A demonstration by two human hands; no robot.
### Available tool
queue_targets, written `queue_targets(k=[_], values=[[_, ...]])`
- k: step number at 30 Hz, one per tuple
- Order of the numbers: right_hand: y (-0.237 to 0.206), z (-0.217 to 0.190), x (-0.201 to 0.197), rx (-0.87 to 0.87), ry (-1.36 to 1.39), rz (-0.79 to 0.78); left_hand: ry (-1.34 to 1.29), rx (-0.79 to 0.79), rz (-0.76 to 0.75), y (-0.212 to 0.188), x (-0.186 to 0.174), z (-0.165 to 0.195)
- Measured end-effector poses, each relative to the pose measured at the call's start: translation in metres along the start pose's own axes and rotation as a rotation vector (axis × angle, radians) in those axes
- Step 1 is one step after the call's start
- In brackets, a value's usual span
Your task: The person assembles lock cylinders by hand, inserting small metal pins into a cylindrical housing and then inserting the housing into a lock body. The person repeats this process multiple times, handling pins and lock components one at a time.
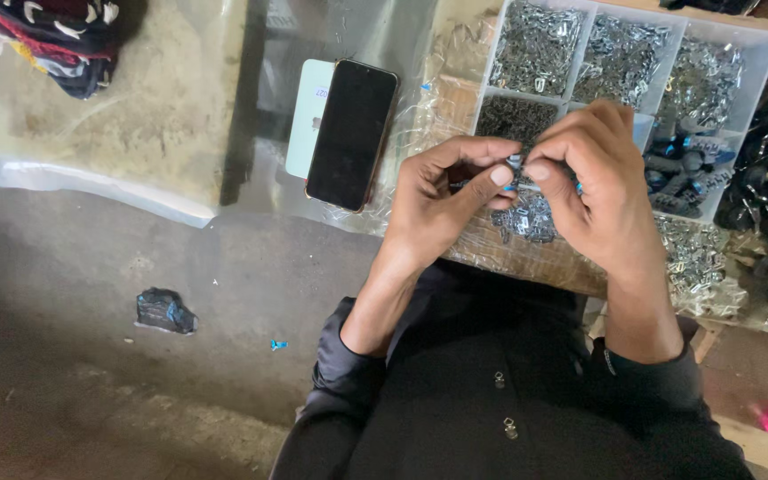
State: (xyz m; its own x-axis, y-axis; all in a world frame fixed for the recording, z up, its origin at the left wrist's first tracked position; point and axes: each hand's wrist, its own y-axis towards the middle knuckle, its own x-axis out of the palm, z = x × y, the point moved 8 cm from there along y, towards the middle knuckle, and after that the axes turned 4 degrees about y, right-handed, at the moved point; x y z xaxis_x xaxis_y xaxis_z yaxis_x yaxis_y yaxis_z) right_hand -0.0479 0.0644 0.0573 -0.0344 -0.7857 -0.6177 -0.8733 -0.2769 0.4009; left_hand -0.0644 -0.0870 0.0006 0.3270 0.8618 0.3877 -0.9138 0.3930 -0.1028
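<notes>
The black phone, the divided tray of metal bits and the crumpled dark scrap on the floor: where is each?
Black phone [351,133], head view: middle of its dark screen.
Divided tray [587,40], head view: pale wall between two upper compartments.
Crumpled scrap [164,310], head view: centre of the dark wad on the floor.

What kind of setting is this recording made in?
Probably a small workshop or home assembly bench for small hardware: a compartment tray holds sorted metal parts, more lie loose in a pile, and both hands, left hand and right hand, pinch a small piece above a bare concrete floor.
</notes>
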Motion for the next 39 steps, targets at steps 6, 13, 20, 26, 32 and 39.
queue_targets(k=[6,13,20,26,32,39], values=[[-0.002,-0.001,0.000,-0.041,-0.040,-0.002,-0.009,-0.019,-0.003,0.001,0.000,-0.005],[0.004,0.006,-0.004,0.146,0.084,0.045,-0.174,0.007,-0.074,-0.001,0.006,-0.005],[-0.037,0.001,-0.063,0.011,-0.523,0.232,-0.225,-0.029,-0.024,-0.003,0.012,0.002],[-0.222,0.076,-0.156,0.661,-0.281,0.577,-0.295,-0.063,0.033,-0.004,0.013,-0.013],[-0.337,0.083,-0.185,0.727,-0.524,0.495,-0.356,-0.080,0.052,-0.023,0.013,-0.029],[-0.306,0.065,-0.147,0.486,-0.986,0.097,-0.295,-0.156,0.008,-0.038,0.026,-0.056]])
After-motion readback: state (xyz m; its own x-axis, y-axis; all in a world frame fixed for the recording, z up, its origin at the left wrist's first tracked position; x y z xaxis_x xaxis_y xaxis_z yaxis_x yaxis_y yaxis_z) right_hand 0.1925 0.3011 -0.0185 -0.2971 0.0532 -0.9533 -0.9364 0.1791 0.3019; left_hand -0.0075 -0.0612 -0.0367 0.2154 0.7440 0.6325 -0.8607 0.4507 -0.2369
